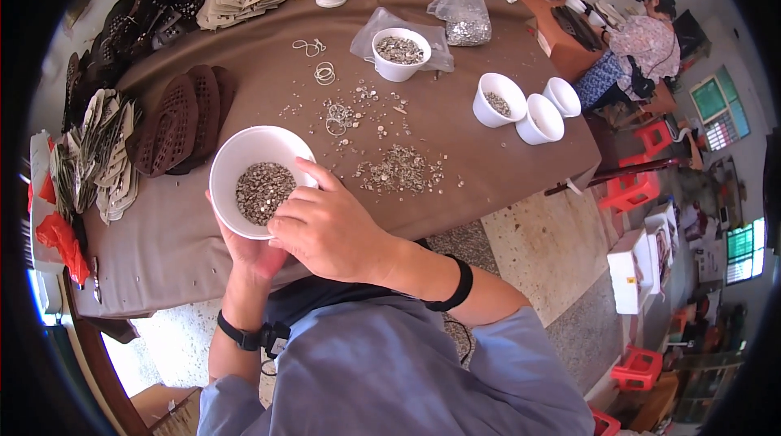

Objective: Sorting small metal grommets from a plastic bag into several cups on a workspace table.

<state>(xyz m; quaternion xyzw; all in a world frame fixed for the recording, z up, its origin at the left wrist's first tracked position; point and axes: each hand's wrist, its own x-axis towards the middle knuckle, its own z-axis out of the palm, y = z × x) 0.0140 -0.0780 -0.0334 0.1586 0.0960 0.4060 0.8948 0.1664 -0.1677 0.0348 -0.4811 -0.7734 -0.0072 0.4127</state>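
A white cup (pixel 237 156) with many small silvery metal bits (pixel 265 189) in its bottom is tilted toward me above the table's near edge. My left hand (pixel 250 255) is closed around the cup's underside and supports it. Across the near right rim lies my right hand (pixel 329 228), its index finger along the outside and its other fingers bent over the edge; whether they pinch any bits is hidden. Just right of the cup, a loose pile of similar metal bits (pixel 403 169) is spread on the brown-covered table (pixel 154 265).
Another white cup (pixel 397 70) full of bits stands on a plastic bag. Three white cups, including a middle one (pixel 540 120), stand at the right edge. Brown perforated pieces (pixel 171 127) and rubber bands (pixel 325 72) lie on the table. A person (pixel 643 50) works at the far right.
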